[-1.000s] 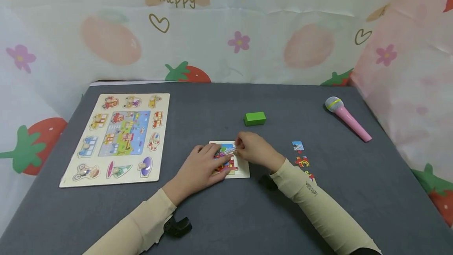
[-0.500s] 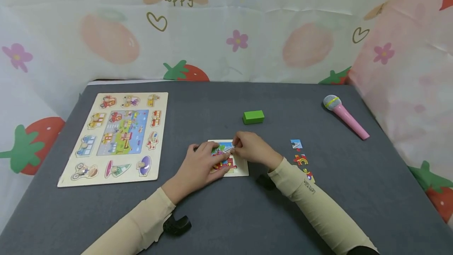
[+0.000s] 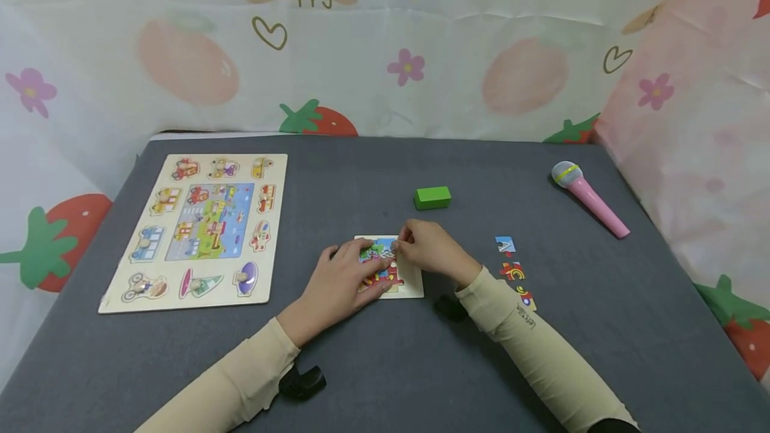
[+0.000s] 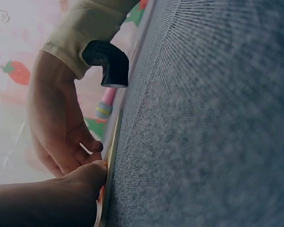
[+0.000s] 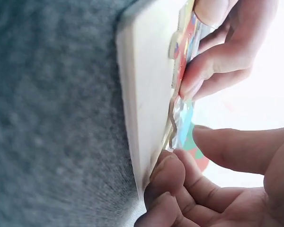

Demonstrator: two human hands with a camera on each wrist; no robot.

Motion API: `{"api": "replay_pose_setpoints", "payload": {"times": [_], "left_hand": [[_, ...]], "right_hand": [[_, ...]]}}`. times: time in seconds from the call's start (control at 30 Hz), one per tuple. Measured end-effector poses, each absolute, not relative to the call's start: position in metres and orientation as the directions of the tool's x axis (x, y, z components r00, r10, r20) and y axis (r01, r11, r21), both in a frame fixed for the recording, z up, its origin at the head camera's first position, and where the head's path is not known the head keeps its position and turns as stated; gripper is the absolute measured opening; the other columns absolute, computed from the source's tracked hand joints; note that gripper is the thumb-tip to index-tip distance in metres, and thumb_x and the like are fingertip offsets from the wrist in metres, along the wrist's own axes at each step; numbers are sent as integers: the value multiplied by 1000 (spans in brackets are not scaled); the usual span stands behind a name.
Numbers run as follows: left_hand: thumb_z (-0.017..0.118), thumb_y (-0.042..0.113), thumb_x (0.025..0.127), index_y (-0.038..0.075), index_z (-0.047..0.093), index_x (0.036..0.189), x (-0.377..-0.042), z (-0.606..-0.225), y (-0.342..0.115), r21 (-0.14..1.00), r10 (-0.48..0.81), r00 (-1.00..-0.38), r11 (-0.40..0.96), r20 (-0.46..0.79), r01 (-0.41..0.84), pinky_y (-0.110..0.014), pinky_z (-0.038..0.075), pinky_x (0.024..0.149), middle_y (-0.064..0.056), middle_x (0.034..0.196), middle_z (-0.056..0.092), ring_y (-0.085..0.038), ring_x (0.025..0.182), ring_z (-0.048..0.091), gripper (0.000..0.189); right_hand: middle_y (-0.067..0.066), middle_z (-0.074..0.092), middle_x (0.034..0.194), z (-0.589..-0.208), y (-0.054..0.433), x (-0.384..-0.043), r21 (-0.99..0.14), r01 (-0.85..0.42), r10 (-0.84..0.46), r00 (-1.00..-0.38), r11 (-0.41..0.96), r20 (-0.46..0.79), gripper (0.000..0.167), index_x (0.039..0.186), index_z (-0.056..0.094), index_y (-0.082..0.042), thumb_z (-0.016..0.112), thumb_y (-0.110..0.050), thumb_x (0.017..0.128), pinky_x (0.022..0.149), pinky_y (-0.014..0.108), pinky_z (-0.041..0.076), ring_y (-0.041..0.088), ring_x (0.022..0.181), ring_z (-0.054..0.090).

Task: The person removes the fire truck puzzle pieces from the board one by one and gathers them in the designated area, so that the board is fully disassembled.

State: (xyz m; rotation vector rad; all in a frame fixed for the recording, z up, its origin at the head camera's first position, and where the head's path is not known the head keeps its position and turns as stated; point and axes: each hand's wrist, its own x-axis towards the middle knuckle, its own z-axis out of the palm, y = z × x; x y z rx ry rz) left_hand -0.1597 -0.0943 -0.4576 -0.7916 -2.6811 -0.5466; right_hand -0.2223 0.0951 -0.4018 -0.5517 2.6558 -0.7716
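A small wooden jigsaw board (image 3: 412,280) lies at the middle of the table, its right part bare wood. My left hand (image 3: 344,278) rests over the colourful pieces at its left, fingers spread and pressing on them. From the right, my right hand (image 3: 434,247) reaches the board's upper part with curled fingers. In the right wrist view, a light blue and white puzzle piece (image 5: 181,124) sits at the board, its lower end between my right thumb (image 5: 213,142) and fingertips. Left fingertips (image 5: 194,80) touch the red pieces beside it. The left wrist view shows both hands meeting at the board.
Several loose puzzle pieces (image 3: 512,271) lie right of the board, partly behind the right sleeve. A green block (image 3: 432,198) stands beyond it. A pink toy microphone (image 3: 592,200) lies far right, and a large wooden puzzle board (image 3: 114,279) lies left.
My right fingers have shifted slightly at the upper part of the board. The left hand stays on the pieces.
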Motion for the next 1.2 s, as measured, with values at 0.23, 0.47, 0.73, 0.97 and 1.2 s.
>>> {"api": "replay_pose_setpoints", "payload": {"times": [0.23, 0.47, 0.73, 0.97, 1.2], "left_hand": [[61, 46, 91, 28, 68, 121, -160, -457, -95, 288, 453, -822, 783, 344, 552, -58, 38, 93, -13, 130, 54, -26, 120, 52, 36], [61, 46, 91, 26, 67, 123, -160, -459, -96, 292, 464, -818, 775, 338, 560, -58, 38, 93, -13, 131, 53, -27, 121, 51, 38], [62, 46, 90, 26, 68, 120, -161, -459, -96, 299, 462, -815, 769, 350, 565, -57, 38, 92, -12, 129, 55, -26, 119, 53, 36], [62, 47, 90, 27, 69, 118, -162, -460, -97, 319, 450, -823, 769, 347, 554, -56, 37, 92, -11, 130, 54, -26, 118, 53, 35], [65, 47, 88, 26, 70, 113, -164, -464, -96, 308, 440, -810, 766, 388, 564, -57, 37, 90, -13, 128, 54, -28, 116, 54, 32]], "right_hand": [[5, 62, 85, -403, 94, -226, -571, -262, -440, -876, 778, -198, 15, 96, 62, -6, 61, -22, 94, 58, 27, 44, 15, 68, 54], [7, 62, 87, -408, 93, -229, -585, -253, -432, -883, 770, -186, 15, 96, 60, -6, 61, -20, 94, 60, 27, 44, 16, 71, 55], [6, 63, 83, -408, 93, -232, -598, -235, -403, -901, 766, -163, 14, 92, 64, -5, 61, -19, 94, 57, 26, 43, 16, 68, 54], [6, 63, 83, -408, 90, -233, -586, -227, -386, -909, 777, -159, 12, 92, 66, -5, 61, -15, 94, 56, 25, 43, 15, 67, 54], [7, 65, 84, -407, 89, -233, -603, -211, -384, -907, 769, -173, 12, 91, 66, -4, 60, -13, 94, 57, 25, 44, 16, 68, 56]]}}
